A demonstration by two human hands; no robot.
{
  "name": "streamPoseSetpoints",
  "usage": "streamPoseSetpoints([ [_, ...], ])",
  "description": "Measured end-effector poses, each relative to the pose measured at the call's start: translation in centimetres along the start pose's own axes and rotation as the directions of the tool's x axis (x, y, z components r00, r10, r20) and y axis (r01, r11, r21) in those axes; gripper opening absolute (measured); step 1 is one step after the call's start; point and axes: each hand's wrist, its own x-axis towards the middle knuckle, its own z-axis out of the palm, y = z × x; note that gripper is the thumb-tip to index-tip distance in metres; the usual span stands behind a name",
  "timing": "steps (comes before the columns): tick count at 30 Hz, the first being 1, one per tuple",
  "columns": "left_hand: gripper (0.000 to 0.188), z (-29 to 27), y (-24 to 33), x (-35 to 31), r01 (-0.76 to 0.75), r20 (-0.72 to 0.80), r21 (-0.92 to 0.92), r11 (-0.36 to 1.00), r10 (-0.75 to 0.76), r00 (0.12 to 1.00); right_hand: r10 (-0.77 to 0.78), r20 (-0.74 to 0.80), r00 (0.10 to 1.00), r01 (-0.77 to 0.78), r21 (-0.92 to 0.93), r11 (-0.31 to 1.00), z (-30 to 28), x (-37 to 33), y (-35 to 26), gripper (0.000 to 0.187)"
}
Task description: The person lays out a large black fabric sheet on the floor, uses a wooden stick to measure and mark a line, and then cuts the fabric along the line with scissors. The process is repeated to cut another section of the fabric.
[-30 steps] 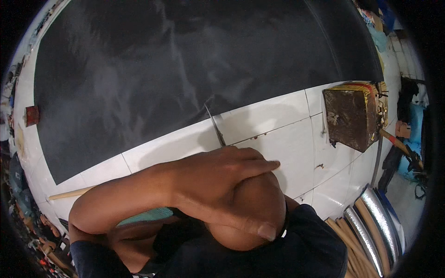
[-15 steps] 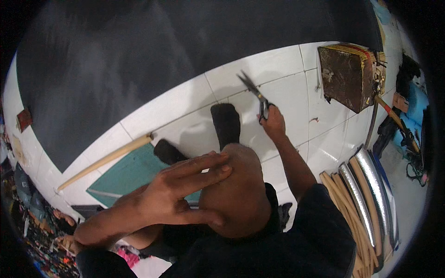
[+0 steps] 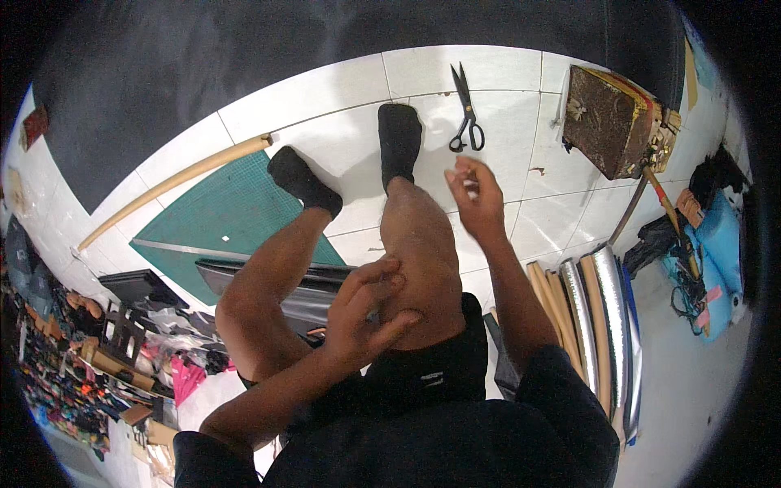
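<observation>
A pair of black scissors [image 3: 467,114] lies on the white floor tiles, blades pointing away from me and closed together. Just short of its handles is my right hand [image 3: 480,202], fingers loosely curled and apart, with nothing visible in it; it does not touch the scissors. My left hand [image 3: 362,313] hovers in front of my right knee, thumb and fingers spread, holding nothing that I can make out. My feet in black socks [image 3: 400,134] rest on the floor to the left of the scissors.
A large black sheet [image 3: 203,73] covers the far floor. At left are a green cutting mat [image 3: 183,228] and a long tan roll [image 3: 175,185]. A worn brown block [image 3: 602,118] stands at right, near several tan and silver rolls [image 3: 606,317]. Clutter [image 3: 73,358] fills the lower left.
The scissors, held in my right hand before, now lie on the tiles, and that hand has let go. My left hand has moved lower and right. The view has shifted.
</observation>
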Motion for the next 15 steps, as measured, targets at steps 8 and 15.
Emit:
streamPoseSetpoints([
  [8,0.047,4.6,-1.3,-2.7,0.216,-0.135,-0.439,0.872,-0.302,0.944,0.095,0.432,0.897,-0.199,0.202,0.959,-4.6,-6.1,-7.7,0.024],
  [15,0.08,4.7,1.4,-0.3,0.66,0.291,-0.636,0.4,-0.668,0.685,0.198,0.743,0.639,-0.199,-0.089,0.976,-6.2,-4.2,-10.5,0.037],
])
